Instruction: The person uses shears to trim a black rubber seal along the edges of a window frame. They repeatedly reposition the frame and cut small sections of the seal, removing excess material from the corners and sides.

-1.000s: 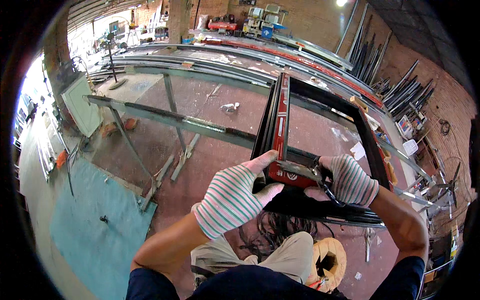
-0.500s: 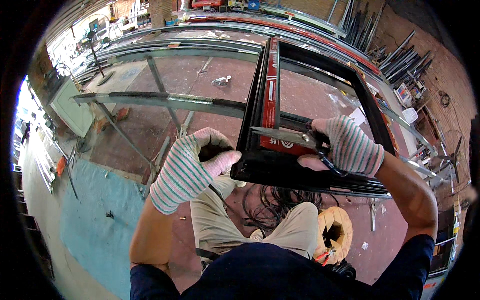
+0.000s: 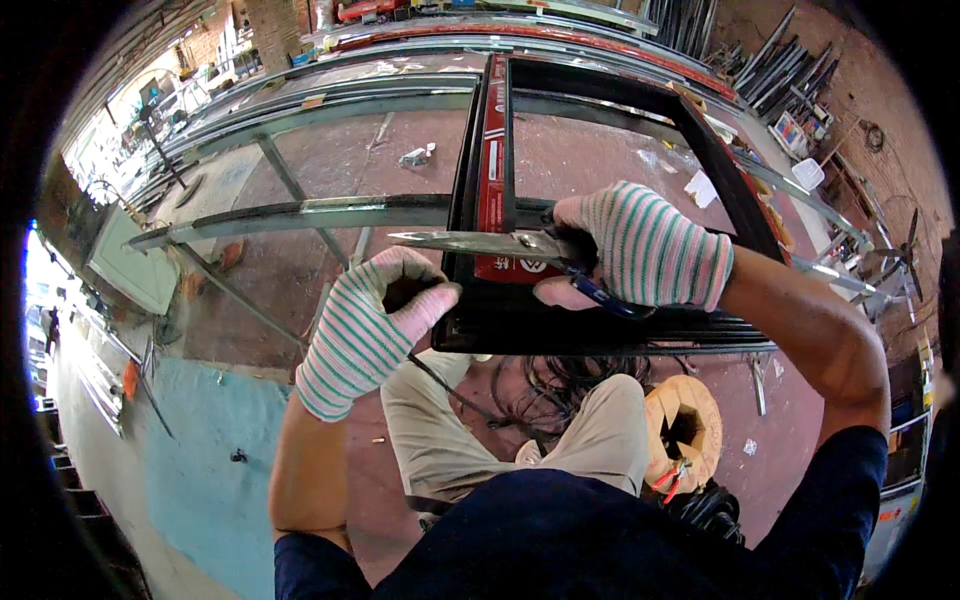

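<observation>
In striped gloves, both my hands work at the near left corner of a black window frame (image 3: 600, 325) with red protective film (image 3: 494, 170) along its left side. My right hand (image 3: 650, 245) is closed around scissors (image 3: 480, 242) with dark blue handles. Their blades point left across the frame, just above the fingers of my left hand. My left hand (image 3: 375, 325) is pinched beside the frame's corner. A thin black strip (image 3: 440, 381) hangs below it toward my knees; the pinched end is hidden by the glove.
The frame rests on a metal rack with long rails (image 3: 300, 217). Between my legs lies loose black strip (image 3: 540, 400) on the floor, beside a cardboard spool (image 3: 690, 410) with red-handled pliers (image 3: 672, 478). A pedestal fan (image 3: 905, 255) stands at right. Long metal profiles (image 3: 790, 75) lean at the back wall.
The scissors have moved left, so their blades now reach past the frame's left edge over my left hand. My right hand went left with them, while my left hand stays pinched near the corner.
</observation>
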Available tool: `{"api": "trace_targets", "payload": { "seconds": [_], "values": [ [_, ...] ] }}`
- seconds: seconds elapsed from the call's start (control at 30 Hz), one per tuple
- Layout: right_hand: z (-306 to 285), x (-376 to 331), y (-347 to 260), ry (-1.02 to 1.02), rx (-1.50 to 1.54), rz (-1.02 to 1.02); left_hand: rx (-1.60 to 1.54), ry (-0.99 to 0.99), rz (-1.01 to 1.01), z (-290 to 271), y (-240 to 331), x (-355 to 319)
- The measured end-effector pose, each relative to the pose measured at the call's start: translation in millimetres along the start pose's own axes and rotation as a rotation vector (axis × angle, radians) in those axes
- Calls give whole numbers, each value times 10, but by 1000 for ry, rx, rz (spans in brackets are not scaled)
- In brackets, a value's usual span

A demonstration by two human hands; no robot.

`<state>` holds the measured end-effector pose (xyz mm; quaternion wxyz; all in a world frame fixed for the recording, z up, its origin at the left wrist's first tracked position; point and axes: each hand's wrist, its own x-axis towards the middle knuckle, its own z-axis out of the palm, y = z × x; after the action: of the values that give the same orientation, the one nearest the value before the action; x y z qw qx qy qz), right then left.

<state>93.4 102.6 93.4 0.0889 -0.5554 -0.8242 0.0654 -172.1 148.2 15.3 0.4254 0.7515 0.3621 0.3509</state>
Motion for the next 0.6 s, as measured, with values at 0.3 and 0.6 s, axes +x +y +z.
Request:
{"api": "trace_targets", "payload": {
  "seconds": [0.3, 0.6],
  "values": [
    [45, 75, 26, -23, 52, 0, 18, 47, -59, 19, 41, -1],
    [62, 131, -99, -23, -15, 95, 21, 37, -15, 0, -8, 35]
  ]
}}
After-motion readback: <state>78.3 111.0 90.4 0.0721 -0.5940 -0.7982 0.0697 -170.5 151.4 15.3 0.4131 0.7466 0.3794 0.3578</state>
